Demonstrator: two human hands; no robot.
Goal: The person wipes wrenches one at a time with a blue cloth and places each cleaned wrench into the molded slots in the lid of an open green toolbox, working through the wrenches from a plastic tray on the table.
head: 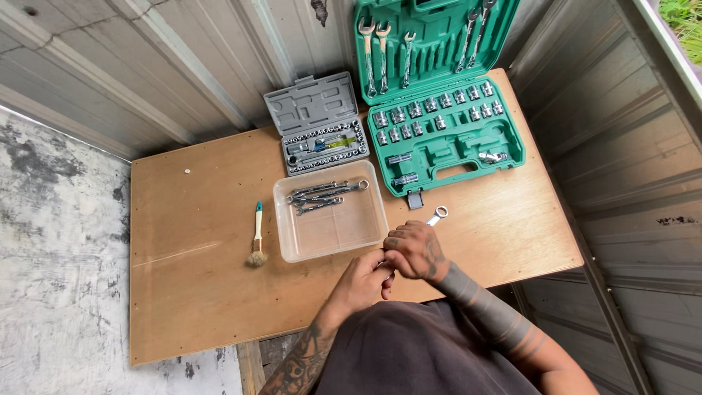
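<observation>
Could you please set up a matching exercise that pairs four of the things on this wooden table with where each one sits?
Things:
1. brush
2. loose spanners
3. green tool case
4. grey socket case

Places:
A. open at the far right of the table
B. inside the clear plastic tray
C. left of the tray, on bare wood
D. just beyond the tray, lid open

Pairs: 1-C, 2-B, 3-A, 4-D

Bare table on near left, w/ only a brush there. Clear tub sits just beyond both hands; grey socket case & green tool case block far side. Right edge open.
</observation>
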